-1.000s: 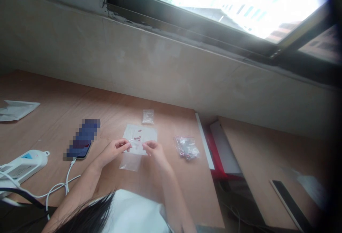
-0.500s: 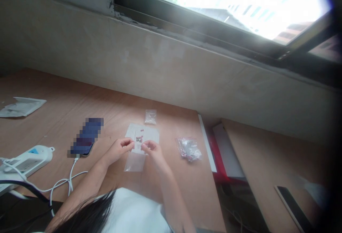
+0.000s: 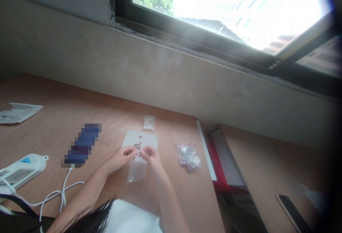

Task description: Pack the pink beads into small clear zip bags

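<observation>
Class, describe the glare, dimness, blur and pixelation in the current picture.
Head view throughout: glare bleaches the window; the wall below looks dim; the phone is pixelated; the right edge darkens and blurs; small reddish pieces lack crisp detail.

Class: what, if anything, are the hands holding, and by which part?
The left hand and right hand appear to pinch a clear bag near its far edge.

No text is legible; the power strip's [image 3: 39, 162] label [image 3: 17, 177] (blue triangle [image 3: 26, 160] beside) seems blurred.
</observation>
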A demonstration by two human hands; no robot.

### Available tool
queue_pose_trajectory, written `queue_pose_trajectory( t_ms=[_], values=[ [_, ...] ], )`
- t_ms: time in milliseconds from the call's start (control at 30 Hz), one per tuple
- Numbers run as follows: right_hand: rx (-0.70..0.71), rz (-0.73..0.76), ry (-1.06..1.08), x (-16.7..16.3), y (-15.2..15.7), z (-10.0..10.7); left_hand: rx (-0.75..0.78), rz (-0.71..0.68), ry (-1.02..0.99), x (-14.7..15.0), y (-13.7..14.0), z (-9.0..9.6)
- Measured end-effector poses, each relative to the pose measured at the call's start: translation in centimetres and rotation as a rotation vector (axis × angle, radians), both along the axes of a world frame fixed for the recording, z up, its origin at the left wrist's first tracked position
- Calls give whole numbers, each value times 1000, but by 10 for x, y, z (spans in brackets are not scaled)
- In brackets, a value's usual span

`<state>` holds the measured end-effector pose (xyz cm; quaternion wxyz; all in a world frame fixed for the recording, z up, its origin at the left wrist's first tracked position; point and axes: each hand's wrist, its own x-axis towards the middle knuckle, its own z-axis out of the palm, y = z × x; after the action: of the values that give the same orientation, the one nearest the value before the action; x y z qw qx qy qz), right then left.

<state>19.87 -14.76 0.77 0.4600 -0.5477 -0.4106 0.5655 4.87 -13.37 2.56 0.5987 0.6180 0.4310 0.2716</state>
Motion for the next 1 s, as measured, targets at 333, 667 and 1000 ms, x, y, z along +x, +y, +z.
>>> queue_pose_trajectory(
  t_ms=[333,667,1000],
  values=[
    [-188,62,106,-1,-9,-26,6,105,28,-15,12,-22],
    [-18,-301,-494,32,104,-27,227,302,275,-32,13,-83],
    [-46,-390,-843,29,149,-32,397,247,400,-32,10,-90]
  ],
)
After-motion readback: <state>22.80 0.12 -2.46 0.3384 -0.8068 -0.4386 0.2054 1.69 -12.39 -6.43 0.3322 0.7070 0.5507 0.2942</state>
